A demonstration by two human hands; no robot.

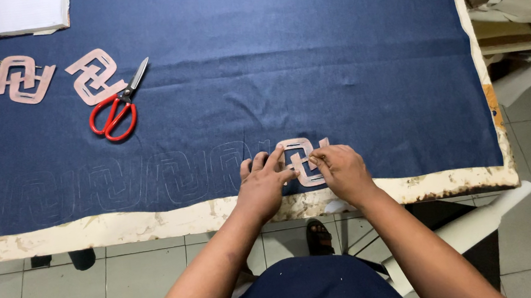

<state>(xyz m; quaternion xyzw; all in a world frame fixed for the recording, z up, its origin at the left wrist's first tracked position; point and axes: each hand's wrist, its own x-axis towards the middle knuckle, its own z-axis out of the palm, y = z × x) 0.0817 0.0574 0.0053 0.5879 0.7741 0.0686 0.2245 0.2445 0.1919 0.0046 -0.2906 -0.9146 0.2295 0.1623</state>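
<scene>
where both hands press, pink interlocking cutout stencil (299,160)

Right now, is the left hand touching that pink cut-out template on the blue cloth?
Touching: the head view shows the left hand with fingertips pressed flat on the pink template.

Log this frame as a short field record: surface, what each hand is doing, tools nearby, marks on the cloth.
surface: navy fabric spread over a worn table
left hand: fingers flat, pressing pink interlocking template onto the fabric
right hand: pinching a thin marker at the template; tip too small to identify
marks: row of traced outlines to the left along the near edge
tools: red-handled scissors, spare templates far left
other: open notebook at top left
</scene>
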